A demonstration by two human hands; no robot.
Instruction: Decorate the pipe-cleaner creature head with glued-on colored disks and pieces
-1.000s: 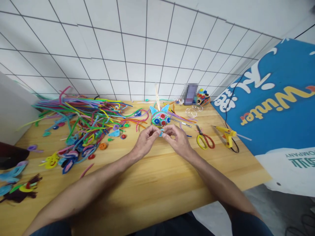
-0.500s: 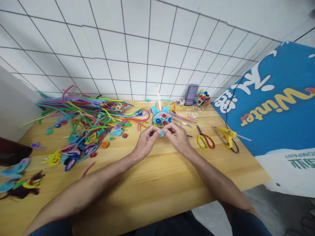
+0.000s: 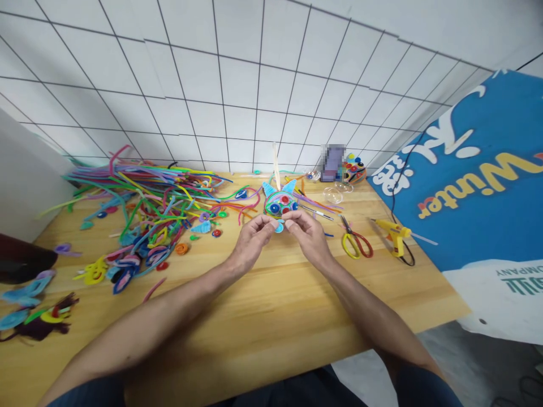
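Note:
Between the fingertips of both hands is a small light-blue coil of pipe cleaner [image 3: 279, 228]. My left hand [image 3: 254, 237] pinches it from the left, thumb against index finger. From the other side my right hand [image 3: 309, 233] is closed in a pinch at its upper right edge. Just beyond the fingers sits a round animal head made of coiled pipe cleaners [image 3: 280, 199], with light-blue pointed ears, blue eyes and red round pieces. My fingers hide its lower part. A pale flat stick [image 3: 276, 164] rises behind it.
Scissors [image 3: 355, 240] with red and yellow handles and a yellow glue gun [image 3: 394, 234] lie on the right. A heap of pipe cleaners [image 3: 144, 186] covers the back left. Clear plastic domes [image 3: 333, 195] and a blurred-out phone [image 3: 333, 163] stand at the back right.
The view has shifted slightly. My two hands stay together at the light-blue coil, with the fingertips of my right hand slightly farther from those of my left.

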